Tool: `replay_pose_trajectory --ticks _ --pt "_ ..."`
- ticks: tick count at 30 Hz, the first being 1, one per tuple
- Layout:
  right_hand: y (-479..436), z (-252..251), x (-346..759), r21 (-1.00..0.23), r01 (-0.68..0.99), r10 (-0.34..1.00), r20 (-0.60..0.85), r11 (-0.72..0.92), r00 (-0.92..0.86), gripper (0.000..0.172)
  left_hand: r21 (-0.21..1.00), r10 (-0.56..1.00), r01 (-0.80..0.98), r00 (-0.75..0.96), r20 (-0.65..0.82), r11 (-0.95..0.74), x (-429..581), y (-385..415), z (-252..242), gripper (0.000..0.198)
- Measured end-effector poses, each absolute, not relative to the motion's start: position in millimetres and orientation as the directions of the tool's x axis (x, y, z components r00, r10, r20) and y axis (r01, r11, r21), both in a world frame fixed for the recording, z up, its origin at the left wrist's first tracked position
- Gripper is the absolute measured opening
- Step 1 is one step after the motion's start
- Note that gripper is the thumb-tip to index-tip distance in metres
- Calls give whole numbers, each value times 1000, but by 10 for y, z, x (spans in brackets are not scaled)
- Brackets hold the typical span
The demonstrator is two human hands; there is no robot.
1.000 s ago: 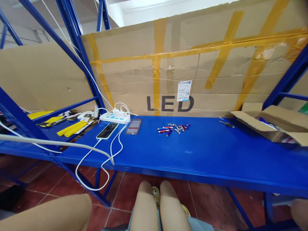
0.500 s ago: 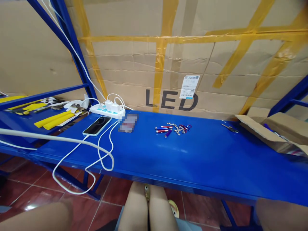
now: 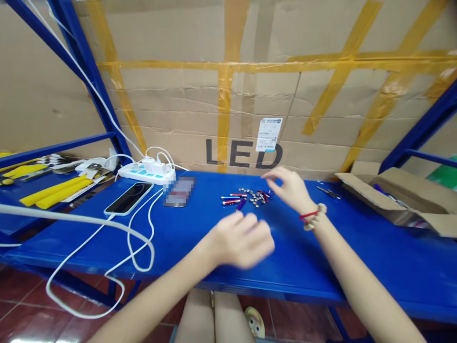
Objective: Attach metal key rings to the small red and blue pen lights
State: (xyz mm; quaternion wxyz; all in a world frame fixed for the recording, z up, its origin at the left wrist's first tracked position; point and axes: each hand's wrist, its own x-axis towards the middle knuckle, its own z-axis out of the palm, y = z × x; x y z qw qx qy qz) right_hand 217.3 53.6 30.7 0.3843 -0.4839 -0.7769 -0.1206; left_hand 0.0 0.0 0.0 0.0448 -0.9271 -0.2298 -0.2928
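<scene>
My left hand (image 3: pixel 243 240) hangs over the near half of the blue table (image 3: pixel 200 233), back upward and fingers curled; motion smears it, so anything in it is hidden. Further forward, my right hand (image 3: pixel 291 188) reaches towards the small parts, its thumb and fingers apart with nothing visible between them. Left of its fingertips lie metal clips (image 3: pixel 264 196) in red and blue. Beside those, several button cells (image 3: pixel 254 195) are scattered. Several small metal tubes, like mini flashlights, lie together: red ones (image 3: pixel 231 202), a blue one (image 3: pixel 228 197) and a purple one (image 3: pixel 241 205).
A phone (image 3: pixel 129 199) on a white cable, a power strip (image 3: pixel 146 174) and a pixelated flat item (image 3: pixel 180 191) occupy the left. Keys (image 3: pixel 328 192) and an open cardboard box (image 3: pixel 403 195) are at right. A big taped carton (image 3: pixel 171 109) stands behind; yellow-handled tools (image 3: pixel 57 192) lie far left.
Both hands have come up from below the table edge to above the tabletop, the right one close to the small parts. The view has shifted slightly; the parts look unmoved.
</scene>
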Motion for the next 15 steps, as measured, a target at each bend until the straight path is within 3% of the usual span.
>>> replay_pose_trajectory --ticks 2,5,9,15 --pt "589 166 2192 -140 895 798 525 424 -296 13 -14 463 550 716 523 -835 203 292 48 25" --pt "590 33 2174 -145 912 878 363 383 -312 12 50 683 745 579 445 -665 370 658 -2 22" --pt "557 19 2149 -168 908 906 261 383 -333 13 136 772 779 550 318 -612 312 800 -132 27" --pt "555 54 2180 -148 941 938 213 306 -272 15 179 809 798 524 266 -575 195 827 -138 22"
